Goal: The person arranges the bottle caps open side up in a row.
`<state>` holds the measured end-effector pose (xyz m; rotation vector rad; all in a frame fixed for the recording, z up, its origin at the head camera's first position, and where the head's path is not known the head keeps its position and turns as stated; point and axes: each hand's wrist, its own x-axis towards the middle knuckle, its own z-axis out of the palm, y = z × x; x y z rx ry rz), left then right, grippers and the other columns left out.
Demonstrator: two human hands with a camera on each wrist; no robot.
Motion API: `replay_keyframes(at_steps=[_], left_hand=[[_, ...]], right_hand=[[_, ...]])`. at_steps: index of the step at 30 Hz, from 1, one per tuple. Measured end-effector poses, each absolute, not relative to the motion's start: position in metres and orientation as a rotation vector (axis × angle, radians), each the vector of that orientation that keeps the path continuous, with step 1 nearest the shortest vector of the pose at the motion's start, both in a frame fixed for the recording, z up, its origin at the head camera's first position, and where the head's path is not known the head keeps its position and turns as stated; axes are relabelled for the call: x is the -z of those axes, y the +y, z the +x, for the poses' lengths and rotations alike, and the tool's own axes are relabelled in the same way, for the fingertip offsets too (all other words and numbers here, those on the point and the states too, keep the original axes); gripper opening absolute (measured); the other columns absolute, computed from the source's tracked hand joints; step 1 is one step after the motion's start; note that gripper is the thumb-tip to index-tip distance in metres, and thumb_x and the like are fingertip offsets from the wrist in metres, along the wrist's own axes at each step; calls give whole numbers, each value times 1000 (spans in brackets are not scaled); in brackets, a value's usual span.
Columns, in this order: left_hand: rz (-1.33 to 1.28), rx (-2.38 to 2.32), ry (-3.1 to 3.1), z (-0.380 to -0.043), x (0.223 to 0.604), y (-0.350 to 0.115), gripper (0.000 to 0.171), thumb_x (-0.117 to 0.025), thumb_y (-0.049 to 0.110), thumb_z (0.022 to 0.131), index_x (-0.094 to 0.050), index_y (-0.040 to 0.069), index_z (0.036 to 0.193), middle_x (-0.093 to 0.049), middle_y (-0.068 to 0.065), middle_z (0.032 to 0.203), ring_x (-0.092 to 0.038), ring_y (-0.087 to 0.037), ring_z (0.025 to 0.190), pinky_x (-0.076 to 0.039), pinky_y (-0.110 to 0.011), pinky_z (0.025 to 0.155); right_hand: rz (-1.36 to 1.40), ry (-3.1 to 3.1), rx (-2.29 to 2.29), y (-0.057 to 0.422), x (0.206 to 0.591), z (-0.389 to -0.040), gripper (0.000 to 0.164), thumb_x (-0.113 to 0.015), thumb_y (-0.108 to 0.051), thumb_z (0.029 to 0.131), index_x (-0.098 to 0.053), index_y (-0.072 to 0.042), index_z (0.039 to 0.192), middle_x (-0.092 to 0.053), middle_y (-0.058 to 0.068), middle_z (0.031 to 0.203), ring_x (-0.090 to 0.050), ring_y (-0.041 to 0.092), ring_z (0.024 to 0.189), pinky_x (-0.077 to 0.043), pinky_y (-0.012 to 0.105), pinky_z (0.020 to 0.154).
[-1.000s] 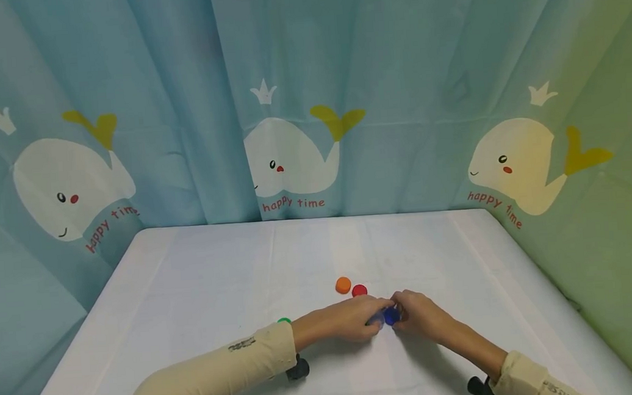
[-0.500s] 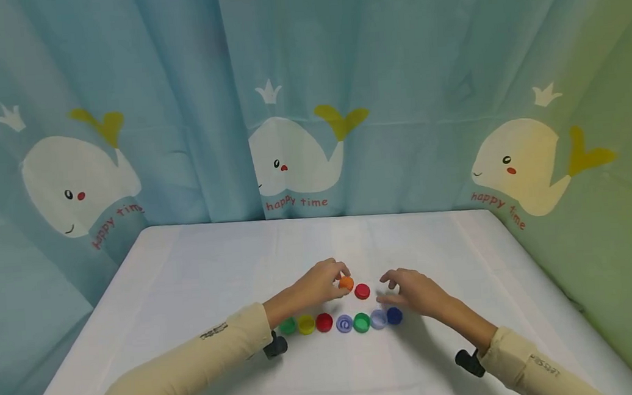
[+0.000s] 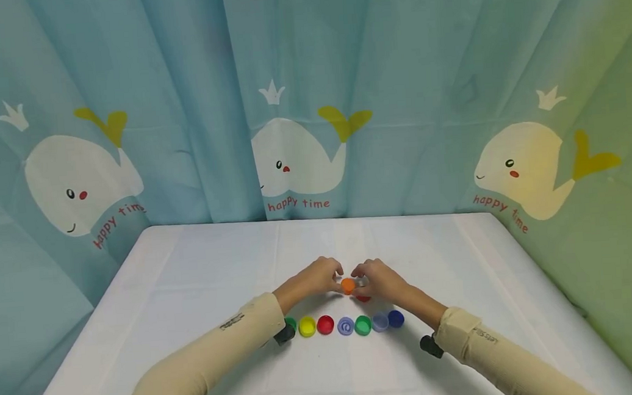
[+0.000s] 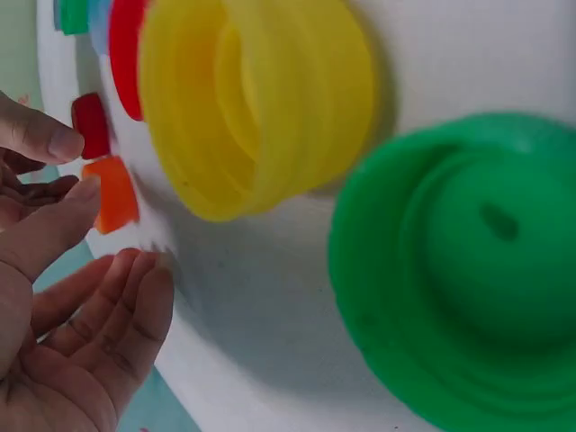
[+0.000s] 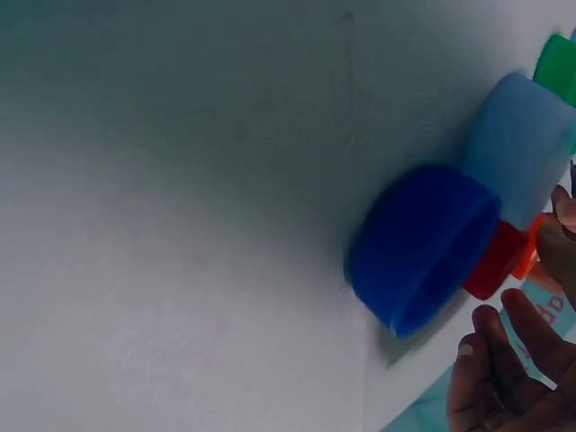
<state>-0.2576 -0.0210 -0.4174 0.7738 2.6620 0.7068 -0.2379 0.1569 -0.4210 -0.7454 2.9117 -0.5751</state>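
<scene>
The left hand (image 3: 313, 278) keeps a wide grip, its thumb and fingers spread at the near left side of the orange cap (image 3: 348, 286); whether they touch it firmly cannot be told. The right hand (image 3: 382, 281) stands opposite, its grip also parted, thumb and fingertips just beside the cap's right side and above the rear red cap (image 3: 363, 299), which they partly cover. The orange cap therefore sits on the counter (image 3: 216, 259) between both hands. Nearer the person, seven caps form a nearly straight row, left to right: left green cap (image 3: 291, 323), partly hidden, yellow cap (image 3: 307, 326), front red cap (image 3: 325, 325), light purple cap (image 3: 346, 326), second green cap (image 3: 363, 325), pale blue cap (image 3: 380, 322) and dark blue cap (image 3: 396, 318). Judged by this layout, the seven row positions are complete; the orange and rear red caps, outside the row, appear to be the outstanding items. The counter is white with faint creases and rounded far corners. Beyond it hangs a blue-green curtain (image 3: 405, 62), printed with white whales (image 3: 296, 156) and the words "happy time".
</scene>
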Motion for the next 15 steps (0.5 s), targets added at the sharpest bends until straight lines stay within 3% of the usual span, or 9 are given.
replay_keyframes(at_steps=[8,15], left_hand=[[821,-648,2659,-261,421,-16,25,-77,16,79,-70,3,99,-59,3,74,-52,-10,66,-44,-18,61],[847,-637,2666,-262,419,-20,25,-76,17,80,-71,4,102,-62,2,77,-52,-10,69,-45,-18,64]], right_hand=[[-912,2927,504,154,427,-242,30,-82,-18,73,-69,-2,95,-61,3,80,-51,16,73,-47,25,63],[-958,2942,501,154,426,-245,29,-81,-22,74,-70,-4,94,-62,4,82,-51,16,74,-46,26,65]])
